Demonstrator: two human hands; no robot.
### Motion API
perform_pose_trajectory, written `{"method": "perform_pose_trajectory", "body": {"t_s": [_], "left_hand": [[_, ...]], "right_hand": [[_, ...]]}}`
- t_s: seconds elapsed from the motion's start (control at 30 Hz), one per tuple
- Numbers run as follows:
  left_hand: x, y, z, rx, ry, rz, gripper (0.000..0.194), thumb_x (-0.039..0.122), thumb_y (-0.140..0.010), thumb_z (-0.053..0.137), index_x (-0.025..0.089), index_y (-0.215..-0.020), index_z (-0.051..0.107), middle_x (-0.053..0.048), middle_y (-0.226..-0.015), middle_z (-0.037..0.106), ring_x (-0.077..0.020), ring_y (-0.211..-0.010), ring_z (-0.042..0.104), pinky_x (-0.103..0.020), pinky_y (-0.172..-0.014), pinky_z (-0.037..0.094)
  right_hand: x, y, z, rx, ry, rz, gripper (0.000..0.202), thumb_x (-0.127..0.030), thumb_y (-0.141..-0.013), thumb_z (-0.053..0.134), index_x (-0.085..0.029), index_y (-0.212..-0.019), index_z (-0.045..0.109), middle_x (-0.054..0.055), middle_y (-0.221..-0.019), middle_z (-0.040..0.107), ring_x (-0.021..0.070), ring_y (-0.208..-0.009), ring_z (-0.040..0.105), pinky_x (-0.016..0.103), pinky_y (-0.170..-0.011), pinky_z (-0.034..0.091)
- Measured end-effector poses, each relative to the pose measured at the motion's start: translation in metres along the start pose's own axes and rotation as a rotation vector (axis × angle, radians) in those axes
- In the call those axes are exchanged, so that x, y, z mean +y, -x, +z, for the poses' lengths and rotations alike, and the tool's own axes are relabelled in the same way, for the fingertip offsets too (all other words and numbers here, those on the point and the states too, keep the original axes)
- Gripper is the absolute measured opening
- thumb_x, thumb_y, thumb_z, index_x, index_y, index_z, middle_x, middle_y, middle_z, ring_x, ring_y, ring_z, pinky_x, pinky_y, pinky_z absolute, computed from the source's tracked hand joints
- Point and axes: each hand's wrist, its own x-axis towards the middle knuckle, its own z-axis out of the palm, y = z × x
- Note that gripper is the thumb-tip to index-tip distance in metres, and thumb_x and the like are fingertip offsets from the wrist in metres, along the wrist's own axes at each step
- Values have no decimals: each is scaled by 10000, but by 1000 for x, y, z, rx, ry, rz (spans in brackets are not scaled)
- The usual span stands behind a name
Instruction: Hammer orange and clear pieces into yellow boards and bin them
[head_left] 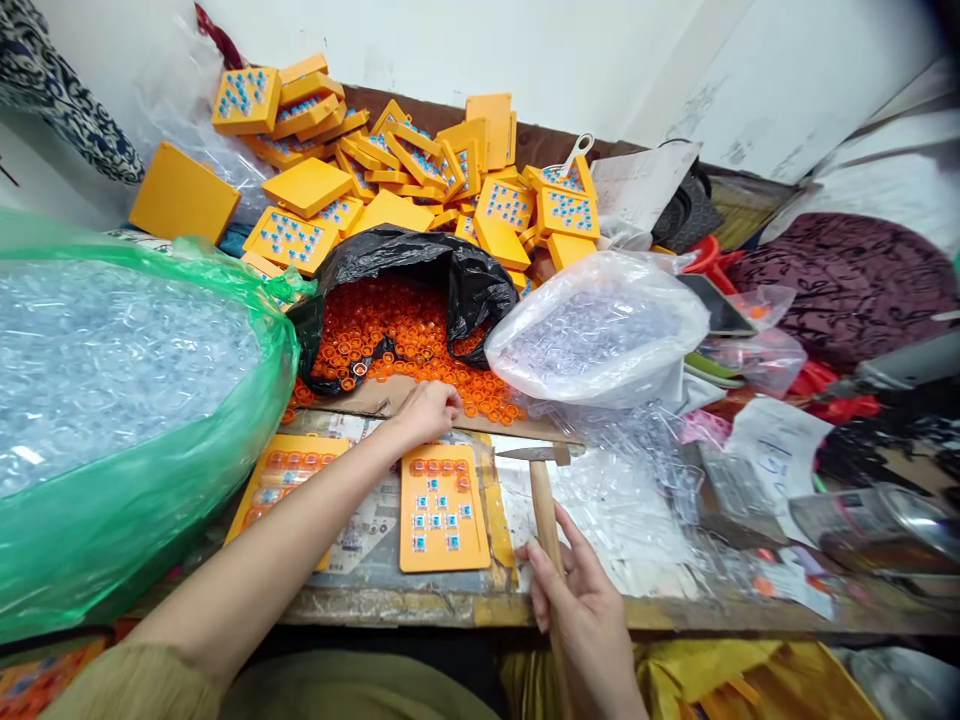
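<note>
My right hand (589, 620) is closed around the wooden handle of a hammer (546, 520), its metal head above the worktop's near edge. My left hand (426, 412) is at the front of a pile of small orange round caps (420, 345). Its fingers are curled together, and what they pinch, if anything, is hidden. Below it a yellow board (444, 545) lies flat, with orange caps in its top row and blue-and-clear pieces lower down. Another yellow board (262, 478), largely filled with orange caps, lies partly under my left forearm.
A black bag (405, 250) spills the orange caps. A green bag (150, 510) of clear pieces stands at left, a white bag (600, 365) of clear pieces at right. Yellow boards (394, 212) are heaped behind. Clutter and a glass jar (874, 525) fill the right side.
</note>
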Motion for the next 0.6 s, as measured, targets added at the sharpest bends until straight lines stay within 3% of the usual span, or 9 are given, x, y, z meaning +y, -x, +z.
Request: {"method": "perform_pose_trajectory", "body": {"t_s": [0.17, 0.3, 0.33, 0.4, 0.47, 0.53, 0.6], "left_hand": [[1, 15, -5, 24, -25, 3, 199, 81, -804, 526, 120, -808, 721, -115, -919, 659, -236, -868, 641, -330, -788, 495], [12, 61, -9, 67, 12, 64, 312, 101, -841, 510, 143, -1127, 628, -90, -1011, 660, -215, -966, 617, -347, -890, 481], [14, 76, -8, 77, 35, 91, 353, 115, -838, 526, 150, -1184, 590, -82, -1009, 662, -209, -960, 617, -351, -893, 485], [16, 103, -3, 106, 101, 151, 397, 134, -824, 553, 140, -1220, 554, -81, -964, 666, -216, -916, 625, -372, -863, 505], [15, 121, 5, 114, 154, 173, 400, 132, -812, 559, 127, -1212, 552, -84, -925, 672, -223, -870, 637, -381, -821, 525], [13, 128, 12, 121, 188, 157, 390, 122, -811, 549, 125, -1201, 555, -84, -915, 681, -221, -846, 646, -374, -794, 536], [12, 129, 16, 137, 213, 128, 389, 119, -810, 543, 131, -1199, 553, -75, -905, 694, -215, -823, 654, -363, -774, 542]], "right_hand": [[-1, 3, 4, 39, -23, -14, 819, -472, -684, 789, -198, -1389, 474, -15, -715, 666, 39, -384, 389, 162, -343, 348], [7, 12, -1, 55, 41, -56, 711, -442, -732, 757, -234, -1369, 520, 9, -827, 715, 62, -406, 466, 183, -358, 401], [11, 14, -3, 64, 92, -91, 662, -435, -745, 745, -240, -1346, 550, 28, -915, 733, 92, -471, 555, 202, -410, 468], [16, 19, -6, 66, 214, -195, 530, -417, -775, 715, -249, -1270, 627, 46, -1118, 719, 182, -770, 705, 260, -663, 584], [17, 23, -8, 31, 324, -328, 400, -370, -815, 678, -262, -1199, 679, 26, -1229, 679, 230, -1071, 665, 302, -932, 530], [13, 24, -10, -51, 417, -477, 358, -290, -855, 636, -290, -1211, 669, -1, -1243, 671, 217, -1136, 637, 298, -1007, 481], [6, 23, -13, -154, 508, -632, 432, -199, -870, 609, -320, -1285, 607, -16, -1245, 668, 195, -1102, 658, 262, -966, 509]]}}
